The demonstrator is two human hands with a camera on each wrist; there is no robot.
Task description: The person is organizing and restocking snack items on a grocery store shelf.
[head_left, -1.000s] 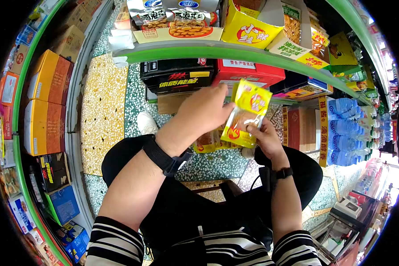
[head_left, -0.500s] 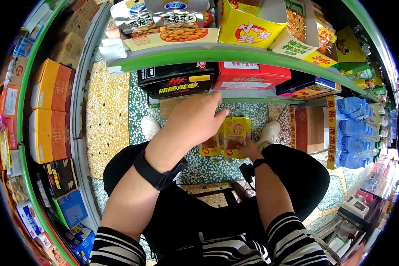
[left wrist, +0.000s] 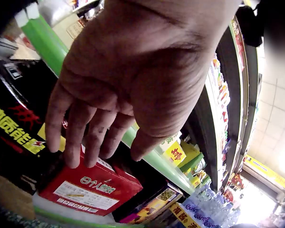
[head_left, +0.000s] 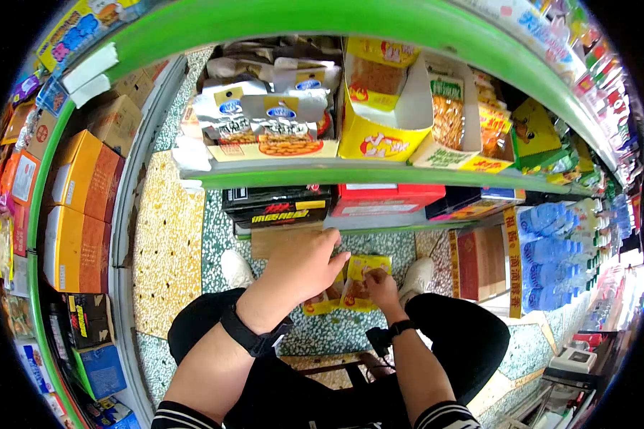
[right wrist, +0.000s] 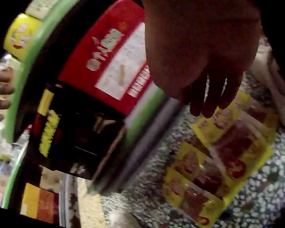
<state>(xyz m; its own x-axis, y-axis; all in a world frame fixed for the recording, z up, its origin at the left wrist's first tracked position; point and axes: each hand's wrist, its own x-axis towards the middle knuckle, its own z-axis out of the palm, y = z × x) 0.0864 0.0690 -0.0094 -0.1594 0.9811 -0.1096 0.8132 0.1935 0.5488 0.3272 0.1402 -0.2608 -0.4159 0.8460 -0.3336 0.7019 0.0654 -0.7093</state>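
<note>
Yellow snack packets (head_left: pixel 360 266) with clear windows over brown contents lie overlapping on the speckled floor. Over them is my right hand (head_left: pixel 383 289), its fingertips overlapping the upper packet in the head view. In the right wrist view this hand (right wrist: pixel 206 61) has its fingers pointing down, nothing visible between them, beside the packets (right wrist: pixel 232 147). My left hand (head_left: pixel 299 266) hovers in front of the lower shelf, left of the packets. The left wrist view shows its palm (left wrist: pixel 133 71) holding nothing, fingers loosely extended before a red box (left wrist: pixel 92 183).
Above the hands runs a green shelf edge (head_left: pixel 379 176). Behind it stand a yellow display box (head_left: pixel 383 143) and a carton of nut packets (head_left: pixel 275 148). A black box (head_left: pixel 277 205) is on the lower shelf. Bottled water (head_left: pixel 540 264) stands right; orange cartons (head_left: pixel 75 243) are left.
The right hand has lowered a yellow packet from in front of the shelf to the floor and let go. The left hand has moved away from it. The head view has tilted up.
</note>
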